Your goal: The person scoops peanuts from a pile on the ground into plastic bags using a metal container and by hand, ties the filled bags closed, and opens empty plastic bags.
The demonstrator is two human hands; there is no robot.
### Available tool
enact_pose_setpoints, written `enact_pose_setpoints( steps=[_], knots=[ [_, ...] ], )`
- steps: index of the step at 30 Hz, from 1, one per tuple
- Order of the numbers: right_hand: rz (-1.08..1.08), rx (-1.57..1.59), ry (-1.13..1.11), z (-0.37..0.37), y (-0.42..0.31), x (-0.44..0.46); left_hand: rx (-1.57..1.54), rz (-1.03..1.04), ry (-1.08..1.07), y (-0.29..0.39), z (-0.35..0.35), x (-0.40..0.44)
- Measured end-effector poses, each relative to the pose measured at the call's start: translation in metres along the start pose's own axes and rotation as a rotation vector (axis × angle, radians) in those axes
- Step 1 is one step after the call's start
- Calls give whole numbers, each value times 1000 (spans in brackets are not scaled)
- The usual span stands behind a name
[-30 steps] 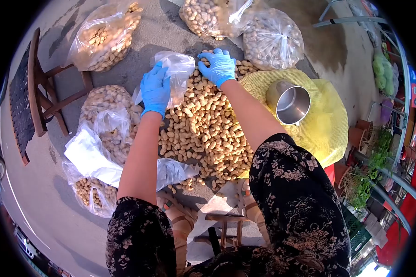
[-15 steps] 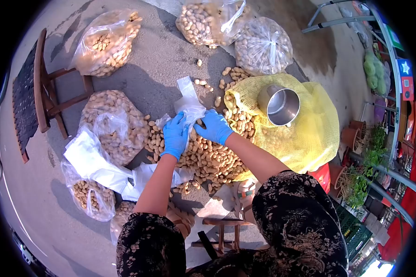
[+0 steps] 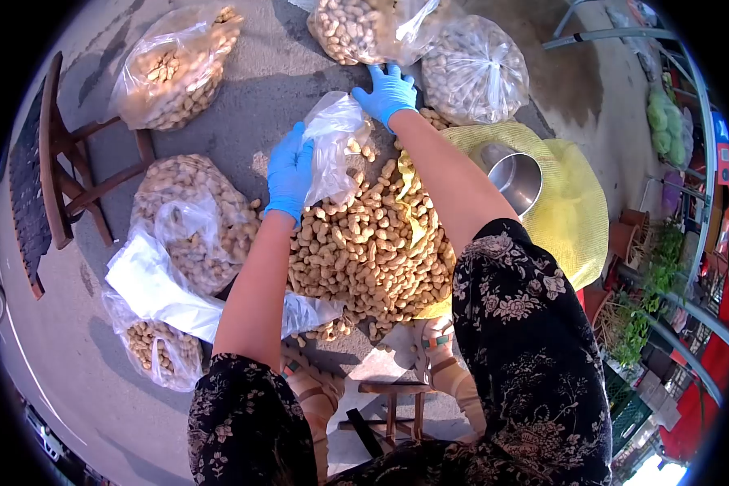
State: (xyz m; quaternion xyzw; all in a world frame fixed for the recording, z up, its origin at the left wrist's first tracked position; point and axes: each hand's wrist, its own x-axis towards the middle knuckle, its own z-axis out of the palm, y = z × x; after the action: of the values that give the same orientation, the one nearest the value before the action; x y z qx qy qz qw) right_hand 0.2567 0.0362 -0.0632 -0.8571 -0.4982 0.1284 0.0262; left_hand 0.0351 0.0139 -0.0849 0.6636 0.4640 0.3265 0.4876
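My left hand [image 3: 290, 172], in a blue glove, holds the left edge of a thin clear plastic bag [image 3: 328, 150] between thumb and fingers. The bag lies above a heap of unshelled peanuts [image 3: 368, 255] on the ground. My right hand [image 3: 389, 95], also gloved, reaches past the bag with its fingers spread, palm down, and nothing visible in it. It is close to a filled bag of peanuts [image 3: 350, 31] at the top; whether the fingertips touch it I cannot tell. A few loose peanuts lie between my hands.
A yellow mesh sack [image 3: 571, 211] with a metal pot [image 3: 514, 180] on it lies right of the heap. Other peanut bags stand around, one [image 3: 476, 73] tied. Flat plastic bags [image 3: 158, 279] lie at left. A wooden chair [image 3: 53, 162] stands left, a stool [image 3: 393, 389] below.
My right hand has left the plastic bag and moved up and away, its fingers spreading. My left hand has shifted up and left with the bag, which now looks wider.
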Motion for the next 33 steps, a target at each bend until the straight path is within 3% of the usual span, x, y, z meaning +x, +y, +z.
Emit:
enact_pose_setpoints(
  steps=[1, 4, 5, 8, 12, 14, 19, 23, 27, 30, 33],
  knots=[
    [-32, -20, 38, 5, -1, -2, -36, -55, 12, -3, -6, 2],
    [-397, 12, -6, 7, -2, -25, -17, -152, 164, -14, -30, -7],
    [-488, 186, -256, 4, -3, -37, -20, -182, 197, -12, -42, -14],
    [-657, 270, -136, -7, -7, -62, 95, -168, 219, -13, -61, -39],
    [-484, 220, 314, 16, -19, -33, 372, -4, 154, -21, -52, -56],
    [-551, 128, 248, 16, -42, -23, 570, 21, 159, -16, -43, -59],
    [-729, -73, 243, 47, -64, 7, 622, -32, 123, -23, -29, -59],
    [-566, 106, 88, 37, -63, 15, 680, -17, 83, -30, -30, -61],
    [-584, 102, 356, 27, -64, 17, 663, -3, 72, -32, -33, -64],
    [-639, -87, 446, 40, -73, 27, 698, 50, 31, -33, -36, -63],
    [-541, -115, 258, 41, -88, 38, 649, 17, 41, -34, -34, -61]
  ],
)
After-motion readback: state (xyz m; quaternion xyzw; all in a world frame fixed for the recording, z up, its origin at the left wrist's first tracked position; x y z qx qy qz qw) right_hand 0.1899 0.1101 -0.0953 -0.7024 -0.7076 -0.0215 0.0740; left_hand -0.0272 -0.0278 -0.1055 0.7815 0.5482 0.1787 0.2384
